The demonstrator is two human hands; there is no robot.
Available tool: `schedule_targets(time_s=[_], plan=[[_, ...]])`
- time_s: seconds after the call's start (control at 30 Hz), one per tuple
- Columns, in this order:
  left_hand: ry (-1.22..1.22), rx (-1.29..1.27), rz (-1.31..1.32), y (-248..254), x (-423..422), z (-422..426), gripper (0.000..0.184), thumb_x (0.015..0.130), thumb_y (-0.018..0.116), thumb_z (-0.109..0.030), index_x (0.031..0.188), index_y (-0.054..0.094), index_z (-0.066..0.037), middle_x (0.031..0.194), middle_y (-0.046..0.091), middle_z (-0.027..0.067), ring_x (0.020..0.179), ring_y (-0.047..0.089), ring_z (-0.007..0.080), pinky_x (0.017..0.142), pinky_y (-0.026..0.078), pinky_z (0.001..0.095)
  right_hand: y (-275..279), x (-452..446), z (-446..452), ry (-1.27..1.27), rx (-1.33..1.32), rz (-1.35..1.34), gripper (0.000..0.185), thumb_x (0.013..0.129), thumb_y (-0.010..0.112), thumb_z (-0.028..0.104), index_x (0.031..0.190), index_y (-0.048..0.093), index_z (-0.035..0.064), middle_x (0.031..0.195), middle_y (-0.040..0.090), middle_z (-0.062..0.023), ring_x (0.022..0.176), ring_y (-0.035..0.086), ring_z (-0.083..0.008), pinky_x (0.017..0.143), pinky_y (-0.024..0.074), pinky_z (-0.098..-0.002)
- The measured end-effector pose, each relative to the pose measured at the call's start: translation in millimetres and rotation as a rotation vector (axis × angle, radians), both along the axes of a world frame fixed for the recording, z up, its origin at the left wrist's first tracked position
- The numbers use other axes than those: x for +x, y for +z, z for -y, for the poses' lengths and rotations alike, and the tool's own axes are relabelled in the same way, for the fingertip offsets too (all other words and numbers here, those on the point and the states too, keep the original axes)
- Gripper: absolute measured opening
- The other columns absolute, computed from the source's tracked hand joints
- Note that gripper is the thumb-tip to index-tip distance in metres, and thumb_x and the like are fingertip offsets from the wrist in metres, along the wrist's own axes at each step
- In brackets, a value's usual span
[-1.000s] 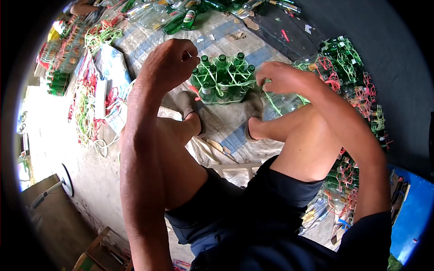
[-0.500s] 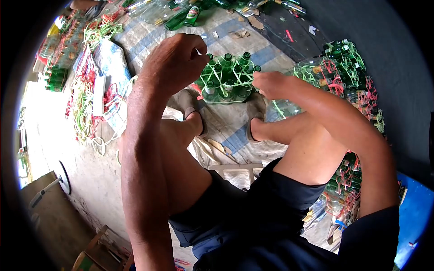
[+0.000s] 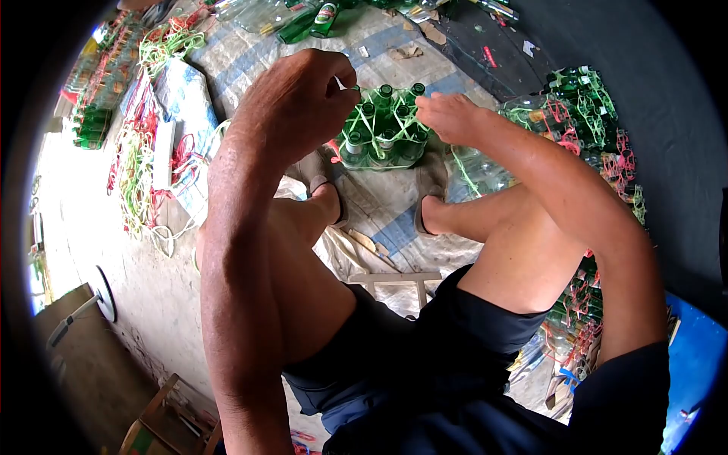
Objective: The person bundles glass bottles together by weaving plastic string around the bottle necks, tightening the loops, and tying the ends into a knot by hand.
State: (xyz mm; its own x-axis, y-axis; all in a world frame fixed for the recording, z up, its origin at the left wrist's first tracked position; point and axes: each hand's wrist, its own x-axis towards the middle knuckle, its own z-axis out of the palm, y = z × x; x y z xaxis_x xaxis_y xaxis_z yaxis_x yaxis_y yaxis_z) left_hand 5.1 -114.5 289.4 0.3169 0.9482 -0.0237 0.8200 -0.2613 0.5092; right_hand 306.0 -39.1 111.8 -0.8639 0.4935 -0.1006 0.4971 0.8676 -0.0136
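Observation:
Between my feet stands a bundle of green glass bottles [image 3: 383, 148], upright and packed in rows. Light-green string [image 3: 369, 125] criss-crosses among the necks and round the sides. My left hand [image 3: 318, 87] is at the bundle's upper left, wrist bent, thumb and fingers curled together beside a bottle neck. At the upper right, my right hand [image 3: 449, 117] has its fingers pinched close to a corner bottle's neck. Strands of the string run near both hands, but what lies between the fingers is hidden. A bit of red string [image 3: 334, 150] shows at the bundle's left side.
Loose green bottles [image 3: 307, 24] lie on the checked sheet [image 3: 250, 57] ahead. Tied bottle bundles [image 3: 580, 114] line the right side. Heaps of red and green string [image 3: 140, 182] lie to the left, beside a fan-like round stand [image 3: 105, 294]. A wooden stool [image 3: 394, 279] is beneath me.
My right hand has moved slightly up and to the left, nearer the corner bottle's neck. My left hand has shifted a little up and right. The string across the necks lies differently.

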Motion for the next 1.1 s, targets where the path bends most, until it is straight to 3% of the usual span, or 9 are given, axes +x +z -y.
schedule_targets(time_s=[0.13,0.23,0.33,0.53,0.63,0.83,1.0,1.1], plan=[[-0.009,0.004,0.019,-1.6,1.1,-1.7,0.024,0.095,0.073,-0.021,0.113,0.075,-0.006,0.098,0.078,0.013,0.08,0.074,0.0241,0.073,0.058,0.038,-5.3,-4.3,-6.2,-0.056,-0.135,0.246,0.012,0.08,0.065,0.003,0.091,0.07,0.0047,0.108,0.063,-0.0127,0.104,0.068,-0.0372,0.083,0.0574,-0.0521],[-0.007,0.004,0.014,-2.0,2.3,-0.1,0.024,0.094,0.072,-0.021,0.112,0.075,-0.005,0.098,0.078,0.013,0.079,0.074,0.0241,0.073,0.058,0.0381,-7.8,-5.2,-6.7,-0.114,-0.192,0.138,0.013,0.08,0.064,0.002,0.092,0.07,0.0044,0.109,0.064,-0.0149,0.104,0.068,-0.0378,0.084,0.0563,-0.0524],[-0.003,-0.004,0.005,-1.9,2.9,1.0,0.024,0.094,0.073,-0.021,0.112,0.075,-0.005,0.097,0.078,0.0132,0.079,0.074,0.0244,0.073,0.058,0.0383,-4.7,-0.2,-12.4,-0.146,-0.351,-0.059,0.014,0.079,0.059,-0.003,0.091,0.063,0.0027,0.106,0.062,-0.0177,0.102,0.063,-0.0442,0.086,0.0507,-0.052],[-0.005,0.003,0.016,-3.5,2.6,2.0,0.025,0.094,0.073,-0.021,0.112,0.075,-0.005,0.097,0.078,0.0135,0.08,0.074,0.025,0.074,0.058,0.0385,10.0,5.0,-21.5,-0.32,-0.453,0.033,0.019,0.08,0.057,-0.004,0.096,0.066,0.0017,0.11,0.064,-0.0201,0.107,0.063,-0.0436,0.088,0.0495,-0.05],[-0.008,0.012,0.012,-4.5,2.1,2.6,0.025,0.093,0.074,-0.021,0.112,0.075,-0.005,0.098,0.078,0.0135,0.081,0.074,0.0253,0.075,0.058,0.0388,10.1,11.1,-27.0,-0.412,-0.392,0.012,0.018,0.079,0.062,0.0,0.094,0.071,0.0036,0.112,0.069,-0.0199,0.108,0.068,-0.0393,0.088,0.055,-0.046],[0.012,0.03,-0.012,-2.8,1.9,3.6,0.025,0.093,0.074,-0.021,0.112,0.076,-0.005,0.098,0.078,0.0135,0.081,0.074,0.0258,0.075,0.058,0.039,30.6,21.0,-35.9,-0.482,-0.28,-0.012,0.02,0.081,0.062,0.002,0.098,0.073,0.0041,0.113,0.07,-0.0208,0.11,0.068,-0.0396,0.089,0.0551,-0.0461],[0.016,0.021,0.002,-5.7,-0.3,3.0,0.025,0.093,0.073,-0.02,0.112,0.076,-0.005,0.098,0.078,0.0131,0.081,0.074,0.0251,0.075,0.058,0.0394,46.4,27.8,-42.2,-0.559,-0.301,-0.008,0.02,0.088,0.06,0.002,0.105,0.071,0.0045,0.119,0.065,-0.0195,0.117,0.063,-0.0402,0.098,0.0509,-0.0444],[0.046,0.021,0.058,-6.2,-0.4,4.2,0.026,0.088,0.071,-0.021,0.106,0.076,-0.002,0.097,0.077,0.0185,0.094,0.074,0.0372,0.083,0.057,0.047,54.8,36.6,-44.7,-0.625,-0.321,-0.057,0.021,0.089,0.061,0.008,0.108,0.071,0.0044,0.122,0.066,-0.0189,0.117,0.064,-0.0391,0.099,0.0513,-0.0439]])
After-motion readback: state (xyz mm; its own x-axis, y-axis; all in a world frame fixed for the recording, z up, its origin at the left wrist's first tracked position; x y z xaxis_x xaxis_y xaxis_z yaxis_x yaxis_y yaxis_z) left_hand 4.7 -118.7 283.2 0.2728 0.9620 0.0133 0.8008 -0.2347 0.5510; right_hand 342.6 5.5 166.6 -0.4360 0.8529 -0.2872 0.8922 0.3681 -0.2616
